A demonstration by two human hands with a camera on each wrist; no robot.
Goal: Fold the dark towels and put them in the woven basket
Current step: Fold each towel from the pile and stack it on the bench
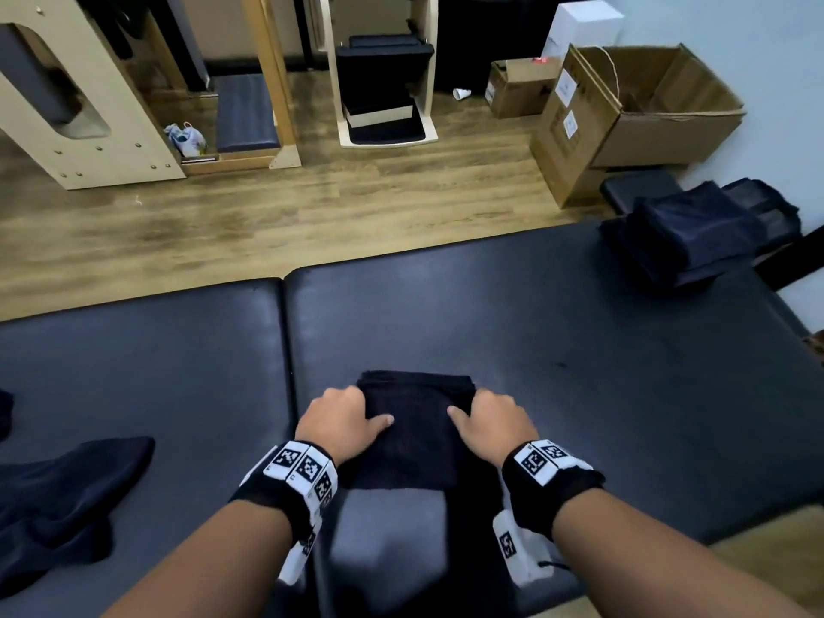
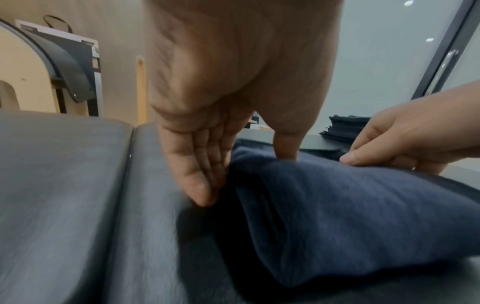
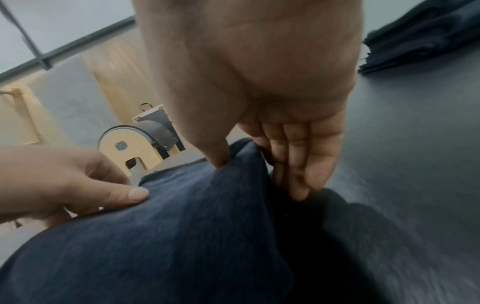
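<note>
A folded dark navy towel [image 1: 414, 421] lies on the black padded table [image 1: 557, 332] close in front of me. My left hand [image 1: 352, 417] grips its left side, thumb on top and fingers tucked down along the edge [image 2: 205, 185]. On the opposite side my right hand [image 1: 486, 417] holds the towel [image 3: 182, 226] the same way, thumb pressed on top and fingers [image 3: 298, 174] under the fold. The towel's near end sags in the wrist views. A woven basket cannot be made out.
A stack of folded dark towels [image 1: 686, 238] sits at the table's far right corner. A crumpled dark towel [image 1: 62, 497] lies at the left. Beyond the table are a wood floor, open cardboard boxes [image 1: 633, 109] and wooden exercise equipment [image 1: 89, 104].
</note>
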